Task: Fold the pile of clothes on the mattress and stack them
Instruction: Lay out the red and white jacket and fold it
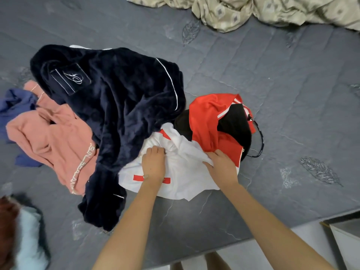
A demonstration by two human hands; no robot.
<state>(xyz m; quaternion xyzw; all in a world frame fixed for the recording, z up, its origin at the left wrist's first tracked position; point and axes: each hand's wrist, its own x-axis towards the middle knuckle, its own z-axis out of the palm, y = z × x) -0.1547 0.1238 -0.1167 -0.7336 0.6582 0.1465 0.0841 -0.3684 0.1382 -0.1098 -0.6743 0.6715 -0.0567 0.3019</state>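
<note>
Hands both sit on the white garment (181, 178), at the near right end of the pile, close to your edge of the mattress (282, 90). Your left hand (153, 164) has its fingers curled into a bunch of white cloth. Your right hand (222, 166) pinches a fold where the white meets the red fabric (204, 117). Too crumpled to tell whether red and white are one jersey or two pieces.

Risks if you lift now:
- The navy fleece robe (116, 98) overlaps the white's left edge, so it could drag and pull the pink sweatshirt (52, 137) with it.
- The black piece (233, 121) is tangled in the red, and its drawstring (260, 137) loops loose on the right and may snag.
- Your grips are close together mid-cloth, so the piece will likely hang bunched rather than flat.

Orientation: the red-striped edge faces you and lies roughly left-right. Long axis probably runs away from you, tilted right toward the red.
</note>
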